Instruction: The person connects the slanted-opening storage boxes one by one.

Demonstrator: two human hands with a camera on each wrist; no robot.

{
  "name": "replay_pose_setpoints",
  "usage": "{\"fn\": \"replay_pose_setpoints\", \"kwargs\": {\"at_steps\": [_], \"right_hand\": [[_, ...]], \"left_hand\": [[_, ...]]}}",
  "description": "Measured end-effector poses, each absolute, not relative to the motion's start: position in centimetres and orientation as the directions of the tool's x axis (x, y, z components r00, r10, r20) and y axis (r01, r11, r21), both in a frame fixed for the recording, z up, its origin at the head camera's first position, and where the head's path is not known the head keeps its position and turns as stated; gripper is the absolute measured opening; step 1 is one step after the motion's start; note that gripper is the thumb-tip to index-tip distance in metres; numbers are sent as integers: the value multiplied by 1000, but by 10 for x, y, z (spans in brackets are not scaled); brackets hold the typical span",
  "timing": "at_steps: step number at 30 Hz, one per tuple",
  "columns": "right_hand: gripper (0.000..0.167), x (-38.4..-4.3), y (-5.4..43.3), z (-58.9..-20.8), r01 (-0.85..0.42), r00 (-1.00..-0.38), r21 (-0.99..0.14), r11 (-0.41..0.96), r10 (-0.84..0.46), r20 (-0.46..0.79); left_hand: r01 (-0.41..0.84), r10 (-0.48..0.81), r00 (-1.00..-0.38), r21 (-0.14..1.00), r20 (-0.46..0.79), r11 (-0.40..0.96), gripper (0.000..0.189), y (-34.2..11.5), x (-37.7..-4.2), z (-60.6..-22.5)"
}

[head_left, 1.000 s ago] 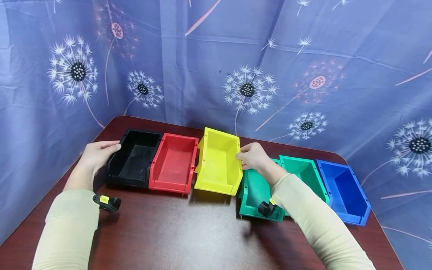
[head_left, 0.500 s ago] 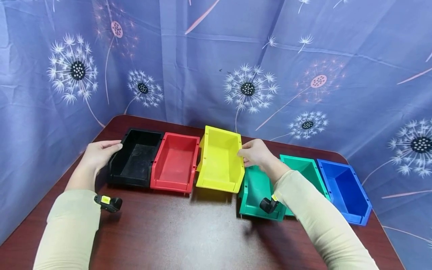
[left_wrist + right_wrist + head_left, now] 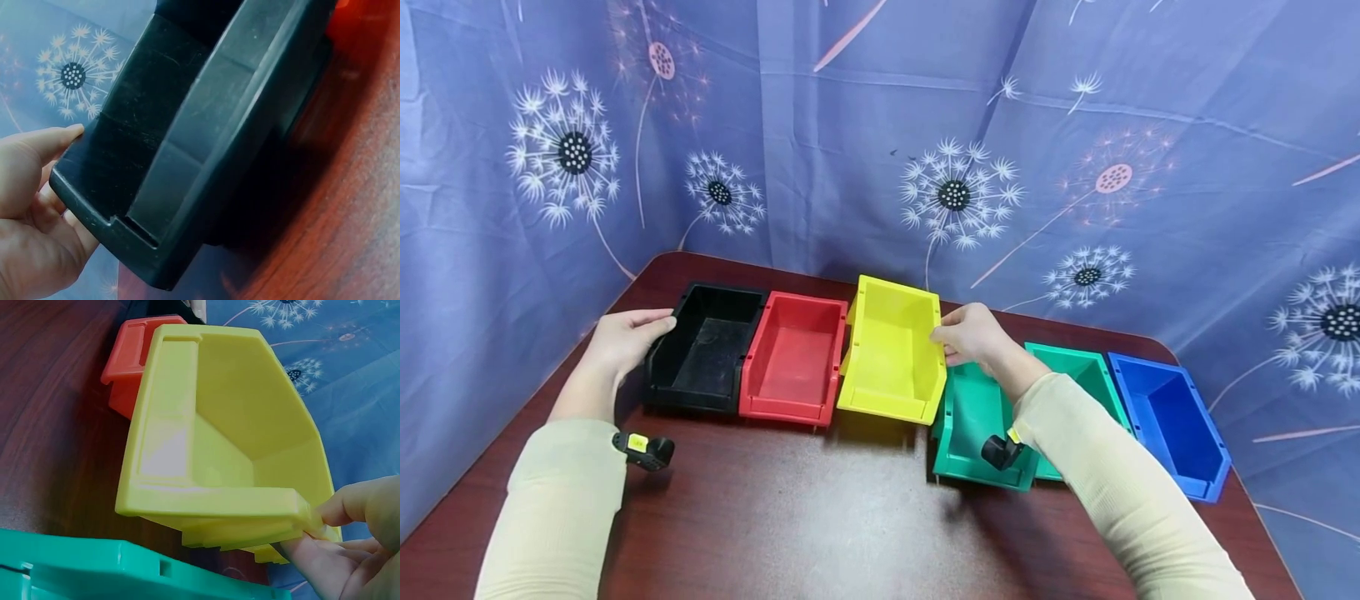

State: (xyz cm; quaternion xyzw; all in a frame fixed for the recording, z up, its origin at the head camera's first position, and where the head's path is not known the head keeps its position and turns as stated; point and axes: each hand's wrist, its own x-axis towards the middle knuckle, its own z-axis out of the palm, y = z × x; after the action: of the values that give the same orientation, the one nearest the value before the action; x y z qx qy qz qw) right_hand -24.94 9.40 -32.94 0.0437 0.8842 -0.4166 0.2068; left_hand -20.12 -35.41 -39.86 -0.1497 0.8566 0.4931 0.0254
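My right hand [image 3: 943,342] pinches the right rim of a yellow bin [image 3: 891,350], thumb [image 3: 350,501] on top and fingers [image 3: 312,559] under the lip. The bin hangs tilted just above the table, beside a red bin [image 3: 793,358] and over the edge of a green bin [image 3: 973,417]. My left hand [image 3: 651,325] holds the far left corner of a black bin [image 3: 703,346]. Its thumb [image 3: 59,136] lies on the rim and its fingers [image 3: 53,197] press the outer wall. All the bins look empty.
A second green bin [image 3: 1078,375] and a blue bin [image 3: 1172,425] stand at the right end of the row. The dark red table [image 3: 820,517] ends near the blue bin's right side. A blue dandelion-print curtain [image 3: 880,125] closes in the back and sides.
My right hand has carried the yellow bin slightly up and away from me, and it sits less tilted. My left hand and the black bin have stayed put.
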Motion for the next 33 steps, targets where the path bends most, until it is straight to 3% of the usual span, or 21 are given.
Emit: {"fn": "replay_pose_setpoints", "kwargs": {"at_steps": [11, 19, 24, 33], "right_hand": [[23, -252, 86, -308, 82, -939, -600, 796, -141, -315], [48, -245, 79, -313, 20, -948, -565, 825, -163, -272], [38, -247, 81, -320, 8, -954, -592, 806, -171, -246], [38, -258, 88, -324, 36, -947, -634, 773, -176, -269]], "left_hand": [[-293, -218, -952, 850, -216, 438, 61, -352, -203, -399], [-294, -221, -951, 845, -215, 446, 61, -350, -202, -399], [-292, -221, -952, 849, -213, 441, 61, -350, -200, -396], [-287, -224, -952, 855, -207, 432, 59, -346, -199, -394]]}}
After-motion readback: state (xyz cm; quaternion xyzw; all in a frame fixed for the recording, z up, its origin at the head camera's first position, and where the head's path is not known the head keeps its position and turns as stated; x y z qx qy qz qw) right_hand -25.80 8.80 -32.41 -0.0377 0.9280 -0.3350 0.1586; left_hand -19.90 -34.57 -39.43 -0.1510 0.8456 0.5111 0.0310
